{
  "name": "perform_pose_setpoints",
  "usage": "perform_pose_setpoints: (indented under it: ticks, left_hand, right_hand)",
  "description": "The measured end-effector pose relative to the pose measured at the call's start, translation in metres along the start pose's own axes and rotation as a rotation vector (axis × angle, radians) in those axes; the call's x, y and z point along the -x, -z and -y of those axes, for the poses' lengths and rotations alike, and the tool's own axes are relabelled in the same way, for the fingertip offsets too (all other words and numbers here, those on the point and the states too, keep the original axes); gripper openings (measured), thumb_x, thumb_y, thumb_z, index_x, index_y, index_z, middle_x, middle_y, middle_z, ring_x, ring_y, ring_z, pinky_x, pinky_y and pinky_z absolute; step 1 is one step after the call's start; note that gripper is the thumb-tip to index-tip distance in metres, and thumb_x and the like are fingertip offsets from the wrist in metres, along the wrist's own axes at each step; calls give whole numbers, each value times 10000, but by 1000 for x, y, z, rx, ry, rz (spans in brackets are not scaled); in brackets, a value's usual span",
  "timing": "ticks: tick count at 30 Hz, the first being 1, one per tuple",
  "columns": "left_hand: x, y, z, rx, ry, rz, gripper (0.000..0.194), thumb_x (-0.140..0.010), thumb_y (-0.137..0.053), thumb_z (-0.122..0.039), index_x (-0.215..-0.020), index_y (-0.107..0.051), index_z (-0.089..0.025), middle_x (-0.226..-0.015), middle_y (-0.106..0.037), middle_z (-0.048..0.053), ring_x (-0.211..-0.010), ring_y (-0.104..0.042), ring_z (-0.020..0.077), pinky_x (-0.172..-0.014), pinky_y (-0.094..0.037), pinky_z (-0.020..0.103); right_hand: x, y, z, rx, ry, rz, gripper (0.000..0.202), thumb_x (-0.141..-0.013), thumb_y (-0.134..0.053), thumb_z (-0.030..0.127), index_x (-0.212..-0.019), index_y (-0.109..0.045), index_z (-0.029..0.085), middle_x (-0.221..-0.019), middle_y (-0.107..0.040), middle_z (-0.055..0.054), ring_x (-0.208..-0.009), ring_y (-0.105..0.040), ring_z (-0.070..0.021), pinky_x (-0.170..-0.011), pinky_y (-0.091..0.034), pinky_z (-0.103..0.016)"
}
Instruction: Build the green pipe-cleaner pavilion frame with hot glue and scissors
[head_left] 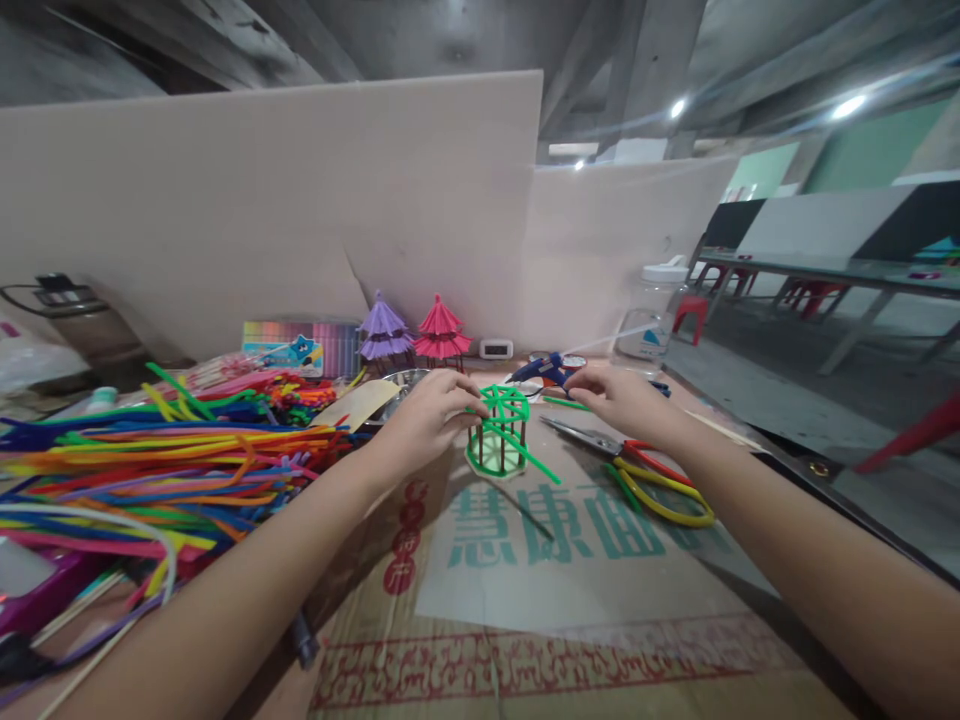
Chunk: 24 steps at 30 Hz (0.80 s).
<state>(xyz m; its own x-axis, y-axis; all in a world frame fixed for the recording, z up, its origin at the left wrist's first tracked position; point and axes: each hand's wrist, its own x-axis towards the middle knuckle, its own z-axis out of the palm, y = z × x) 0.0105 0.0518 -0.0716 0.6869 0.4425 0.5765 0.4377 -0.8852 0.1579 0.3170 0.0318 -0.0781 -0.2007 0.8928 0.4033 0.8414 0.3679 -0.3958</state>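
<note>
At the middle of the printed tabletop, a small round frame with green rings and dark posts stands upright on a pale base. The left hand is at the upper left of this frame, its fingers bent in and set narrow against the green rim; a loose-ended green strip slants from beside the fingertips across the frame's front and out to the right. Whether the fingers grip that strip cannot be told. The right hand is just beside the blue glue gun, thumb and fingers close together, and whether they hold it is unclear. Below this hand, scissors with yellow and orange-red handles lie flat. Behind the frame stand two tiered roof models, one purple and one pink, with a white digital clock on their right. Colourful pipe cleaners lie heaped on the left.
</note>
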Motion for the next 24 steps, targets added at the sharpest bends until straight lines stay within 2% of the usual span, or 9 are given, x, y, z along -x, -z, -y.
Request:
perform_pose_setpoints:
  ticks: [3, 7, 12, 17, 21, 24]
  left_hand:
    - [-1, 3, 1, -8, -7, -1, 127, -872, -679, -226, -993, -719, -224, -1087, -638, 70, -1058, -569, 222, -950, -442, 393]
    - [0, 1, -1, -14, -39, -14, 39, -852, -704, -213, -888, -718, -205, -1055, -641, 63, -1044, -574, 215, -934, -452, 382]
    - [1, -1, 1, 20, -35, -16, 51, -850, -709, -222, -895, -711, -198, -1070, -642, 74, -1064, -576, 217, -950, -457, 382]
    - [1, 4, -2, 35, 1, 40, 162, -851, -712, -286, -993, -701, -208, -1105, -638, 86, -1097, -565, 235, -968, -455, 404]
    - [1, 5, -6, 37, 19, 36, 146, -866, -695, -309, -971, -692, -208, -1121, -629, 75, -1098, -566, 229, -984, -451, 407]
    - [2, 2, -5, 36, 35, 22, 231, -862, -700, -308, -1074, -664, -223, -1182, -603, 78, -1146, -558, 232, -1016, -449, 412]
  right_hand:
    - [1, 3, -10, 18, -51, 55, 185, -874, -551, 333, -903, -694, 220, -905, -735, -42, -811, -665, -211, -704, -484, -311]
    - [-2, 3, -29, -7, -111, 94, 248, -872, -552, 389, -980, -697, 220, -966, -738, -38, -864, -668, -213, -734, -492, -299]
    - [-25, -20, -56, 27, -243, 34, 225, -843, -587, 344, -974, -703, 202, -957, -751, -68, -886, -686, -234, -766, -511, -306]
    - [-58, -44, -82, 75, -364, 4, 516, -767, -680, 320, -1243, -628, 127, -1171, -707, -159, -1030, -673, -296, -871, -504, -360]
    - [-73, -59, -93, 67, -420, 9, 543, -782, -682, 339, -1279, -618, 131, -1150, -721, -154, -1038, -680, -299, -869, -514, -354]
    - [-75, -67, -96, 69, -430, 1, 587, -788, -683, 337, -1315, -589, 96, -1227, -683, -193, -1113, -652, -319, -915, -501, -371]
